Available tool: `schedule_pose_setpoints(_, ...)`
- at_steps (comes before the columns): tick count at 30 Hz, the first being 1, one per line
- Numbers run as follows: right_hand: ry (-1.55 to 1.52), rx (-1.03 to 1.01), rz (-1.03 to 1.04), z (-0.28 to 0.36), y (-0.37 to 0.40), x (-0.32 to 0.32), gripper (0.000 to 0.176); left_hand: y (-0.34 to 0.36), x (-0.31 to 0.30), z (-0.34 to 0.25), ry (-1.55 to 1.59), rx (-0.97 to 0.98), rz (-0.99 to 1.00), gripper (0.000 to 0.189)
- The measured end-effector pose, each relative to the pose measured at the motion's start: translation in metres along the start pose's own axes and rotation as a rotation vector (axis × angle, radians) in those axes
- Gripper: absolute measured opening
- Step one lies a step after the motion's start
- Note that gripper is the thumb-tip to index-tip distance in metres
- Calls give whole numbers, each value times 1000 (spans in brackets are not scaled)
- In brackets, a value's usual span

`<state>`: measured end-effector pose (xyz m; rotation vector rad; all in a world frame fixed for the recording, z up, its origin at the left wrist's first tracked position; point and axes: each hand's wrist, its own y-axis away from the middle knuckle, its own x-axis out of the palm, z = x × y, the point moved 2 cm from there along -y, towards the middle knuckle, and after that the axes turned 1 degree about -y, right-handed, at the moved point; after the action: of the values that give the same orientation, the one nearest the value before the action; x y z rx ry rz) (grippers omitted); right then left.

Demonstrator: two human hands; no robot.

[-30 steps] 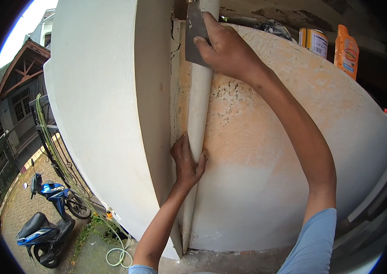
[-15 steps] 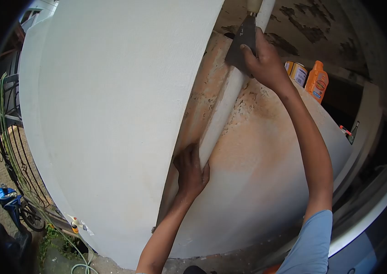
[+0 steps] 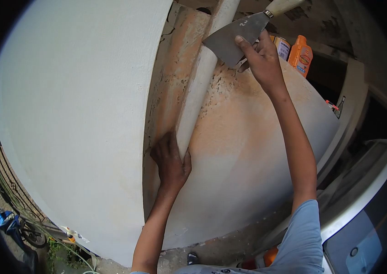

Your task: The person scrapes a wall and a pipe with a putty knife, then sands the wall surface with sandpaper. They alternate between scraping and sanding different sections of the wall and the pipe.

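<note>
A white pipe [image 3: 198, 89] runs slantwise up a recess in the wall, beside stained, pitted plaster [image 3: 223, 109]. Low on this pipe, my left hand [image 3: 170, 164] is closed around it, thumb on the right side and fingers on the left. My right hand [image 3: 265, 66] pinches a wide putty knife [image 3: 238, 39] by its dark metal blade, thumb on the near face. The knife's pale handle points up and to the right. One corner of the blade's edge lies at the pipe's upper part; whether it touches I cannot tell.
A broad white wall [image 3: 70, 114] fills the left. On the ledge at right stand an orange bottle [image 3: 300, 57], a tin [image 3: 282, 47] and a small dark bottle [image 3: 341, 104]. A vehicle [image 3: 353, 237] is close at lower right. A blue motorbike [image 3: 8, 222] stands lower left.
The putty knife has turned from lying steeply along the pipe to slanting out rightward, its broad face now showing. My left hand stays on the pipe. The view has shifted.
</note>
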<state>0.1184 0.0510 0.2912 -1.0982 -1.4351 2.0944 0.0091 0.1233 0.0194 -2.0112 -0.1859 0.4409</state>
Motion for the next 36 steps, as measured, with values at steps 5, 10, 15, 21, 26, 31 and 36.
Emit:
schedule_pose_setpoints(5,-387,190,29,-12,60,-23,26,0,0,4,-4,18,-29,75)
schedule_pose_setpoints(10,-240,421,-264,-135,119,-61,22,-2,-6,-1,-20,-6,-22,76)
schedule_pose_setpoints(15,-697,419,-354,-153,143,-81,17,6,-1,0,-58,-14,-22,75)
schedule_pose_setpoints(21,-775,447,-385,-166,158,-97,17,-1,0,-3,-94,-12,-50,75)
schedule_pose_setpoints(26,-423,443,-223,-171,156,-116,19,3,1,-6,-96,-41,-57,73)
schedule_pose_setpoints(31,-514,404,-293,-188,158,-122,19,29,-11,-4,-163,-3,-21,79)
schedule_pose_setpoints(36,-332,244,-287,-201,162,-136,17,127,-5,17,-191,-177,-19,88)
